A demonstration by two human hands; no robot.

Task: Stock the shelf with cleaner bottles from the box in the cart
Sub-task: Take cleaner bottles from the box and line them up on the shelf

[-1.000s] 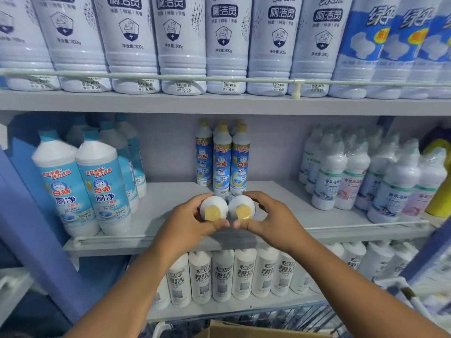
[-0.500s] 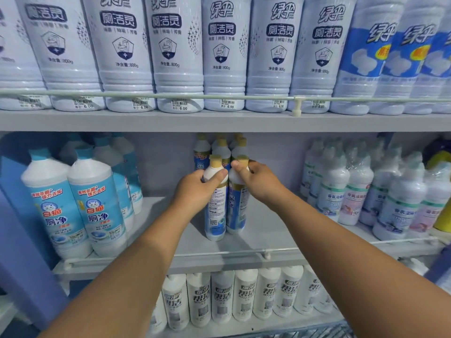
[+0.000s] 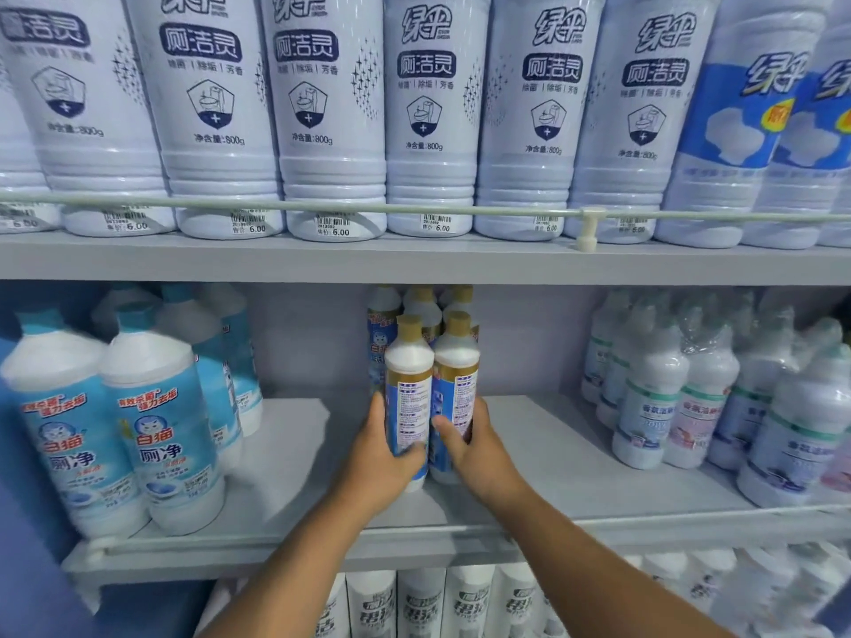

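At frame centre, the left hand (image 3: pixel 378 458) wraps the left bottle (image 3: pixel 408 398) and the right hand (image 3: pixel 474 446) wraps the right bottle (image 3: pixel 456 384). Both seem to stand on the middle shelf (image 3: pixel 575 458), fingers curled round their lower bodies.

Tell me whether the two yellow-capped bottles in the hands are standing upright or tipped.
Upright. The left bottle and right bottle stand caps-up, side by side on the middle shelf, each gripped low.

Grey metal shelving (image 3: pixel 414 260) in three visible tiers, each front edged by a thin pale guard rail (image 3: pixel 322 208) (held by a small clip right of centre). Pale lilac back panel (image 3: pixel 304 343) behind the middle tier, blue upright (image 3: pixel 18 545) at far left. Soft, even lighting throughout.
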